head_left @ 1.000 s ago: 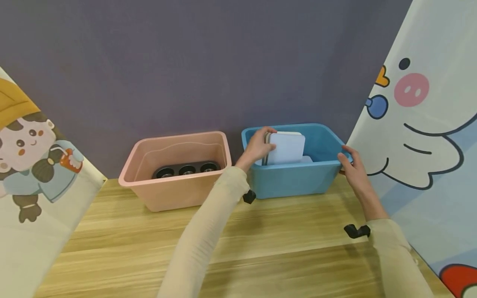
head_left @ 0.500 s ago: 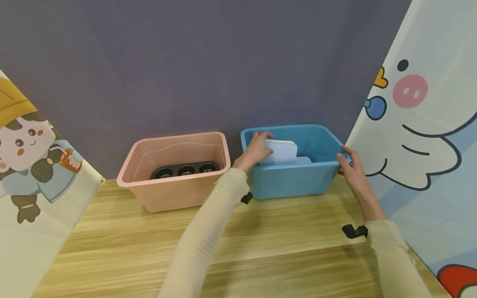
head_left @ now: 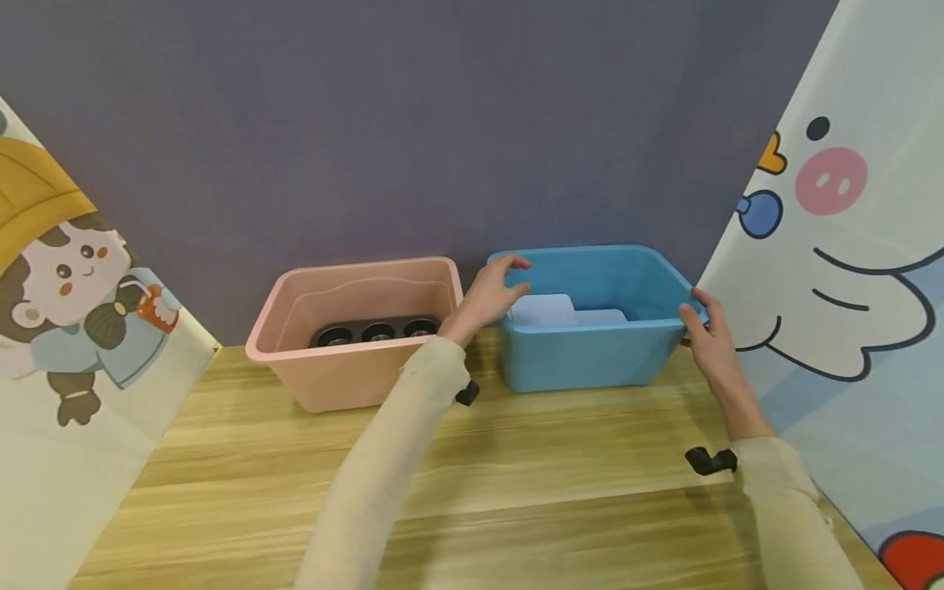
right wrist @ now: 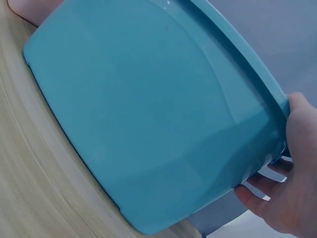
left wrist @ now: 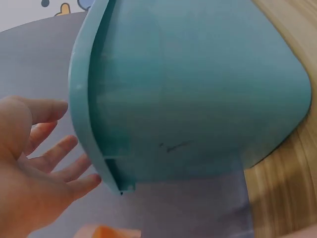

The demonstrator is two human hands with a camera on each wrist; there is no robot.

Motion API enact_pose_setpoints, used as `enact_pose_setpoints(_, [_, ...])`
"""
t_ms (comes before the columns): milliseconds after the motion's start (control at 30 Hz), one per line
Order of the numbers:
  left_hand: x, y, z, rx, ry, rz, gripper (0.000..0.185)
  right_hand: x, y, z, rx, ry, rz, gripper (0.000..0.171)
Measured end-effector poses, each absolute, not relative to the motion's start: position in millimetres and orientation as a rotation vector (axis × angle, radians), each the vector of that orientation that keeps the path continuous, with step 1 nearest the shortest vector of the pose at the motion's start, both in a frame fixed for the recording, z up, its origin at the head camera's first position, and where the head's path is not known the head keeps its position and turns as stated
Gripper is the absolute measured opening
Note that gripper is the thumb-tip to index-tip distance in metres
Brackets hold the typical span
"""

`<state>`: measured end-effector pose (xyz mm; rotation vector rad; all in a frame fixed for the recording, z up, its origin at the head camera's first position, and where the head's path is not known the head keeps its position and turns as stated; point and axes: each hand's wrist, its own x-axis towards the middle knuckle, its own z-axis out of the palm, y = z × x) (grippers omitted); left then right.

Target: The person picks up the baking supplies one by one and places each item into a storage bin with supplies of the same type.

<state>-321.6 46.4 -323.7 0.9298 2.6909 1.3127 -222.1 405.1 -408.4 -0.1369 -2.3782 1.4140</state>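
Note:
A blue plastic bin (head_left: 583, 360) stands on the table at right of centre in the head view. My left hand (head_left: 483, 295) hovers at its left rim, fingers spread and holding nothing; the left wrist view puts the fingertips right beside that rim. Inside the bin's left part, a white flat rectangular item with rounded corners (head_left: 542, 310) leans up, its lower part hidden by the front wall. A second, lower white piece (head_left: 601, 316) shows to its right. At the bin's right end my right hand (head_left: 711, 344) grips the rim, thumb on top and fingers against the outer wall.
A pink bin (head_left: 354, 377) stands close to the left of the blue one, with a dark muffin pan (head_left: 378, 331) inside. Behind both rises a grey backdrop (head_left: 369, 131). Printed cartoon panels flank the wooden table (head_left: 516, 492) on either side.
My left hand has lowered the white rectangular item into the blue bin, let go of it and drawn back left to the rim. My right hand has kept its grip on the bin's right end.

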Motion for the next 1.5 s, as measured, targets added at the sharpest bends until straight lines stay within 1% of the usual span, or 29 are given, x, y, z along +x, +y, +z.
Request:
enact_pose_setpoints(267, [-313, 24, -320, 0.980, 2.711, 1.300, 0.041, -224, 402, -408, -0.115, -2.390, 1.378, 0.066])
enact_pose_setpoints(467, [-305, 1, -321, 0.994, 2.736, 1.330, 0.046, -223, 394, -404, -0.170, -2.332, 1.186, 0.065])
enact_pose_setpoints(633, [-295, -20, -330, 1.033, 2.809, 1.282, 0.046, -214, 390, -399, -0.193, -2.259, 1.032, 0.063])
enact_pose_setpoints(833, [-284, -49, -342, 1.103, 2.901, 1.182, 0.043, -202, 387, -389, -0.008, -2.329, 0.903, 0.063])
enact_pose_setpoints(967, [-278, -66, -344, 1.116, 2.938, 1.115, 0.047, -199, 383, -386, 0.096, -2.364, 0.835, 0.067])
enact_pose_setpoints(1167, [-267, -105, -347, 1.057, 3.056, 0.911, 0.058, -196, 376, -390, 0.258, -2.426, 0.661, 0.076])
enact_pose_setpoints(1300, [-256, -133, -354, 1.088, 3.121, 0.908, 0.058, -187, 374, -393, 0.331, -2.485, 0.556, 0.083])
enact_pose_setpoints(1500, [-230, -170, -373, 1.179, 3.150, 0.974, 0.055, -171, 371, -403, 0.426, -2.473, 0.484, 0.085])
